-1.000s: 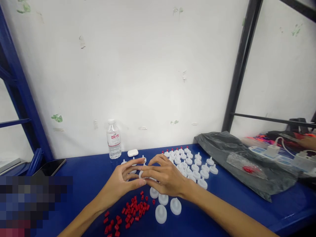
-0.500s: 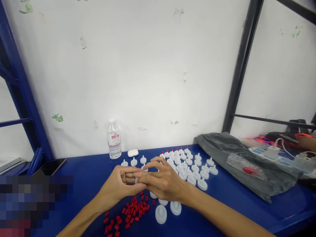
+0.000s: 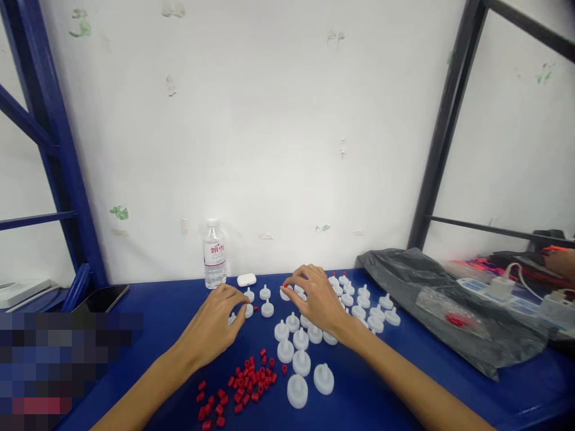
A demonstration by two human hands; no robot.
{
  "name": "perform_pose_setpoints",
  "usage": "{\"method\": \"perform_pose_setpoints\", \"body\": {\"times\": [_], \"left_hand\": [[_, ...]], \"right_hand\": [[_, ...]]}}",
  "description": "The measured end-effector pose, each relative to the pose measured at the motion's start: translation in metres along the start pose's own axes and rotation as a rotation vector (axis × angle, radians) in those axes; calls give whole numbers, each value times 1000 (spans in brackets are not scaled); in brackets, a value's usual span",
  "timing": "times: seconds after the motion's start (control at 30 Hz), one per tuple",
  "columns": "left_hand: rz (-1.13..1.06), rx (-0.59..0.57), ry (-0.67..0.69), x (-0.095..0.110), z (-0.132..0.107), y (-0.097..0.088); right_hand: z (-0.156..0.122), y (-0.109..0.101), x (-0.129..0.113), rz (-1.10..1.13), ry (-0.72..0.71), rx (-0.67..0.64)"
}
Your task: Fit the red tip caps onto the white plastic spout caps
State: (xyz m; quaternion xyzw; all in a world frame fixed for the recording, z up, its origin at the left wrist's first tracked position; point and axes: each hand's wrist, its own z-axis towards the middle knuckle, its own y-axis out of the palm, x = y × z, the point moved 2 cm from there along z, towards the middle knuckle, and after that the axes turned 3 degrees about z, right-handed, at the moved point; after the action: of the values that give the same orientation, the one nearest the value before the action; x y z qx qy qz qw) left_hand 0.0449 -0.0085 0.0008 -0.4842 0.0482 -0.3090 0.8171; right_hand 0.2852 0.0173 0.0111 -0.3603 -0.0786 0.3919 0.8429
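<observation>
My left hand [image 3: 214, 328] rests on the blue table [image 3: 157, 323], its curled fingertips on a white plastic piece [image 3: 247, 310]; a single red cap [image 3: 255, 309] lies just beside it. My right hand [image 3: 318, 304] reaches further back, its fingers pinched on a white piece with a red cap [image 3: 286, 292] at the table surface. Several more white pieces [image 3: 300, 350] stand below and between the hands. A pile of loose red caps [image 3: 246, 384] lies by my left forearm. Behind my right hand stand rows of white pieces [image 3: 365, 302].
A water bottle [image 3: 214, 254] and a white earbud case [image 3: 246, 279] stand by the wall. A phone [image 3: 101, 298] lies at the left. A black plastic bag [image 3: 453, 311] with a clear packet, a power strip [image 3: 492, 286] and another person's hand [image 3: 559, 261] are at the right.
My hands, joined over one white piece before, have parted. The right hand went forward to the table with the capped piece. The left hand dropped onto another white piece.
</observation>
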Motion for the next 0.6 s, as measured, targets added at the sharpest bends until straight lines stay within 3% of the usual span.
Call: {"method": "perform_pose_setpoints", "body": {"times": [0.13, 0.33, 0.6], "left_hand": [[2, -72, -11, 3, -2, 6], [-10, -109, -6, 10, -4, 6], [-37, -109, 25, 11, -4, 9]], "right_hand": [[-3, 16, 15, -26, 108, -191], [-6, 19, 21, -15, 138, -228], [-7, 19, 10, -46, -34, -340]]}}
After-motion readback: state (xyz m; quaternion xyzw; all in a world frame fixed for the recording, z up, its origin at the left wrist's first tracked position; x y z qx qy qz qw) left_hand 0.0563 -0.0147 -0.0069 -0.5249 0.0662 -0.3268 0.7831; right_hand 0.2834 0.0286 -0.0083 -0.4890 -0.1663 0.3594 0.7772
